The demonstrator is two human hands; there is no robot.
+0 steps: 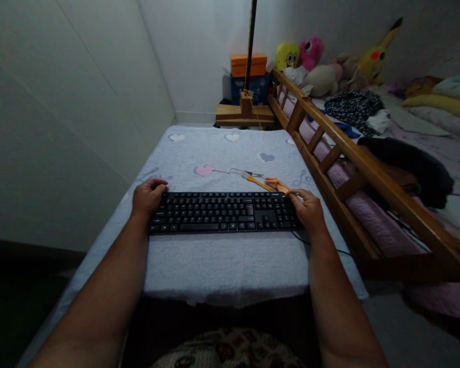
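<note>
A black full-size keyboard (210,209) lies across the cloth-covered table, keys facing up. My left hand (148,198) is closed on its left end, thumb and fingers at the upper corner. At the opposite end, my right hand (308,208) pinches the upper right corner. The keyboard's cable runs out beneath my right wrist toward the table's right edge. Just beyond the keyboard rest a flat brush (257,181) with a yellow handle and a folded orange cloth (275,184). A thin bent wire tool (237,171) lies behind the brush.
A pale cloth (214,260) with heart patterns covers the table (168,153). Along the right runs a wooden bed rail (329,145), with plush toys and bedding behind it. A wall stands at the left. Boxes (249,65) and a wooden stand (230,115) are beyond the far edge.
</note>
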